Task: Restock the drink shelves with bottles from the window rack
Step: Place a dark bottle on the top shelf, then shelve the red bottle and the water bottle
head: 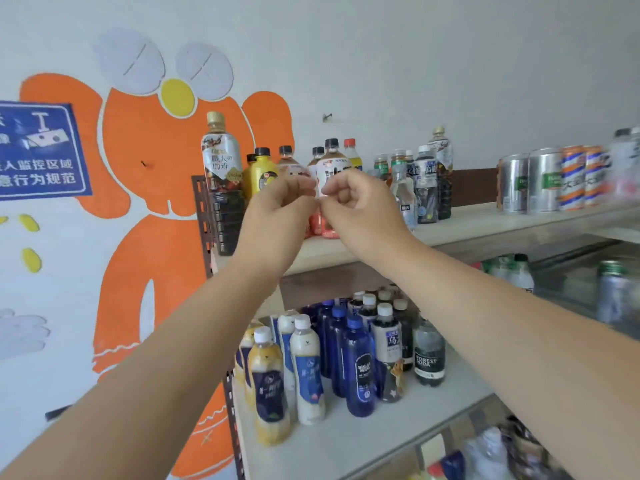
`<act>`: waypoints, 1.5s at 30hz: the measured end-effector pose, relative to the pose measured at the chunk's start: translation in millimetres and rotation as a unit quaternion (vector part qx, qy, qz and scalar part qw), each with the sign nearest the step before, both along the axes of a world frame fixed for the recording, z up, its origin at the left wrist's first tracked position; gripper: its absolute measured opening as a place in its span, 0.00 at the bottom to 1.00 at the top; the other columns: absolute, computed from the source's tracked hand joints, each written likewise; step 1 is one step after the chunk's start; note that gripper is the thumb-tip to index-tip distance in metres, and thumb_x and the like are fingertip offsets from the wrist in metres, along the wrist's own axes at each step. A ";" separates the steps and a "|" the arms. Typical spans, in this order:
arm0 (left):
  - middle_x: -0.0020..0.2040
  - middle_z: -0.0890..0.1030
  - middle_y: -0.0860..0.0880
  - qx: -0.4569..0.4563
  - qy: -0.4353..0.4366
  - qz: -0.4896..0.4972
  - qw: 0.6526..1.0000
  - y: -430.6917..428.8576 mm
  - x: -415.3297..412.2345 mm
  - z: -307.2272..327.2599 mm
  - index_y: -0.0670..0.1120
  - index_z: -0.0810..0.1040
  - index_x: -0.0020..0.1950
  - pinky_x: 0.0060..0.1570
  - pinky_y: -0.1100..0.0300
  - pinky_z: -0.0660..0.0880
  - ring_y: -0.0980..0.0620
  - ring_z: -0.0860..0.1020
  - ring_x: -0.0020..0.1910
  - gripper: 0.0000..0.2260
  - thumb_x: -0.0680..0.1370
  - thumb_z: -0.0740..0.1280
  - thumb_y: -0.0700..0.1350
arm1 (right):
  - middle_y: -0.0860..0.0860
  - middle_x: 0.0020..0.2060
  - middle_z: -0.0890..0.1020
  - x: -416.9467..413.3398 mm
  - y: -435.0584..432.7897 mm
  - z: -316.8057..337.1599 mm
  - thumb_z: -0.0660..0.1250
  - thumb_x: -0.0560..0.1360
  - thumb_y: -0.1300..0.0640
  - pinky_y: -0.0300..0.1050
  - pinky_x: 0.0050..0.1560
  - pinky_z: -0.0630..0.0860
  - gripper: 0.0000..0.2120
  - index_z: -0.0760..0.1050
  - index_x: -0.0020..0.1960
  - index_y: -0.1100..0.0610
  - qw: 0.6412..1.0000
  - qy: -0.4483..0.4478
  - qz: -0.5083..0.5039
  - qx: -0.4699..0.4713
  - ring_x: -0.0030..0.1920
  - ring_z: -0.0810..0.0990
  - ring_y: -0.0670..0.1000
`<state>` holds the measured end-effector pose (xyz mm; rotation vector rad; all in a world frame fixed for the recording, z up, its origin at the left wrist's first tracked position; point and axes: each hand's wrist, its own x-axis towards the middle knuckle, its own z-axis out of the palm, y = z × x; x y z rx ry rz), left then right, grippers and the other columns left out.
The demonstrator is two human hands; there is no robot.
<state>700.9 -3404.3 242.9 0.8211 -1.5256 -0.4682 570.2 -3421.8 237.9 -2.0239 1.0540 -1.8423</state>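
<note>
ANN: Forearms closest to cam. Your left forearm (156, 358) and right forearm (502, 323) both reach up to the top shelf (485, 223), near its left end.

OP: And the hands?

ANN: Left hand (277, 206) & right hand (356, 202) are nearly touching, just in front of the black-cap bottle (330, 164) w/ the white label. That bottle stands upright in the front row, between the yellow bottle (261, 174) and the red-cap bottle (351, 150).

OP: Am I gripping it?

ANN: Fingers (299, 183) on both hands are curled in, not spread. Can't tell if they pinch the label or hold nothing, since your hands cover the bottle's middle.

OP: Which step, then?

ANN: Prob. seating or facing that bottle on the top shelf. To do it well, set the base flat on the board, well back from the front edge, label fwd. Don't bump the neighbours, the row's tight. I'd guess the tall coffee bottle (221, 157) at the left end tips easily. Let go w/ one hand first while the other steadies the neck.

OP: Anything else?

ANN: Cans (543, 181) sit toward the shelf's right end, blurred. Lower shelf (346, 441) carries blue bottles (358, 368) near its left front corner. Window rack isn't in shot.
</note>
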 end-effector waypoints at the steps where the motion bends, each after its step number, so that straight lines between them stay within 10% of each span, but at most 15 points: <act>1: 0.51 0.83 0.50 0.010 0.001 -0.008 1.000 8.2 -7.3 -8.6 0.48 0.80 0.57 0.48 0.63 0.75 0.56 0.79 0.47 0.10 0.78 0.65 0.39 | 0.53 0.40 0.82 -8.6 11.6 -7.8 0.68 0.74 0.58 0.56 0.48 0.81 0.05 0.77 0.44 0.48 1.000 -0.005 -0.001 0.000 0.41 0.81 0.54; 11: 0.45 0.81 0.53 0.138 0.027 -0.128 0.982 101.6 -141.9 -157.8 0.47 0.80 0.56 0.42 0.62 0.73 0.57 0.76 0.40 0.07 0.79 0.66 0.42 | 0.47 0.34 0.78 -147.1 159.2 -162.7 0.68 0.72 0.58 0.51 0.42 0.79 0.05 0.75 0.42 0.48 0.985 -0.016 -0.127 0.112 0.36 0.79 0.55; 17: 0.44 0.82 0.48 0.279 0.013 -0.269 0.922 192.8 -268.8 -295.8 0.47 0.81 0.50 0.48 0.55 0.78 0.49 0.80 0.45 0.03 0.78 0.69 0.40 | 0.49 0.34 0.77 -262.2 279.8 -301.1 0.70 0.75 0.62 0.34 0.35 0.71 0.07 0.75 0.42 0.52 0.941 -0.021 -0.243 0.234 0.31 0.73 0.42; 27: 0.41 0.82 0.51 0.402 -0.056 -0.410 0.817 306.2 -434.3 -441.3 0.45 0.80 0.52 0.36 0.70 0.75 0.61 0.80 0.37 0.05 0.80 0.67 0.37 | 0.54 0.34 0.82 -393.1 420.6 -440.0 0.72 0.70 0.65 0.40 0.36 0.74 0.05 0.78 0.43 0.57 0.864 -0.094 -0.375 0.322 0.31 0.75 0.44; 32: 0.44 0.83 0.52 0.446 -0.124 -0.446 0.766 324.3 -490.7 -519.3 0.49 0.80 0.50 0.39 0.68 0.74 0.60 0.81 0.41 0.07 0.79 0.67 0.38 | 0.43 0.29 0.77 -437.6 448.2 -513.1 0.72 0.70 0.67 0.27 0.33 0.68 0.10 0.76 0.41 0.53 0.814 -0.112 -0.430 0.373 0.29 0.75 0.37; 38: 0.46 0.85 0.50 0.466 -0.185 -0.450 0.739 296.8 -541.3 -613.6 0.50 0.82 0.49 0.44 0.61 0.73 0.50 0.83 0.49 0.04 0.77 0.71 0.41 | 0.45 0.33 0.78 -466.7 445.4 -606.1 0.71 0.67 0.66 0.28 0.35 0.67 0.07 0.79 0.43 0.57 0.757 -0.107 -0.478 0.432 0.35 0.76 0.36; 45: 0.44 0.84 0.54 0.459 -0.224 -0.451 0.732 266.0 -569.3 -732.0 0.55 0.80 0.47 0.48 0.65 0.77 0.61 0.81 0.43 0.09 0.77 0.70 0.39 | 0.49 0.37 0.81 -490.4 422.8 -733.2 0.70 0.68 0.64 0.38 0.39 0.74 0.07 0.78 0.44 0.55 0.709 -0.127 -0.467 0.513 0.37 0.79 0.49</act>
